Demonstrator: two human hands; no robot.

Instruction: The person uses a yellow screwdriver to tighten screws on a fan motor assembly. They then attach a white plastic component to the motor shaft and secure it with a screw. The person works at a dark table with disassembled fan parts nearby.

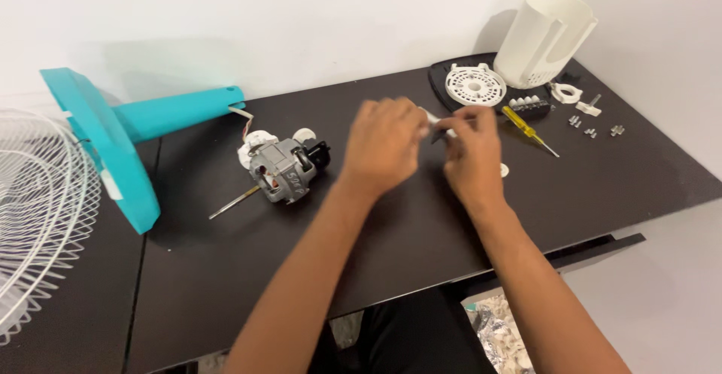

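My left hand (383, 147) and my right hand (472, 154) meet above the middle of the dark table (226, 269). Both pinch a small white plastic part (436, 122) between the fingertips; most of it is hidden by the fingers. A small white round piece (503, 168) lies on the table just right of my right hand. To the left of my hands a grey fan motor (282, 171) with a metal shaft lies on its side, wires leading to the teal fan stand (120, 129).
A white wire fan grille (37, 216) sits at the far left. At the back right are a white housing shell (543, 39), a white round vented plate (475, 86), a yellow-handled screwdriver (529, 130), a white clip and several small screws (594, 129).
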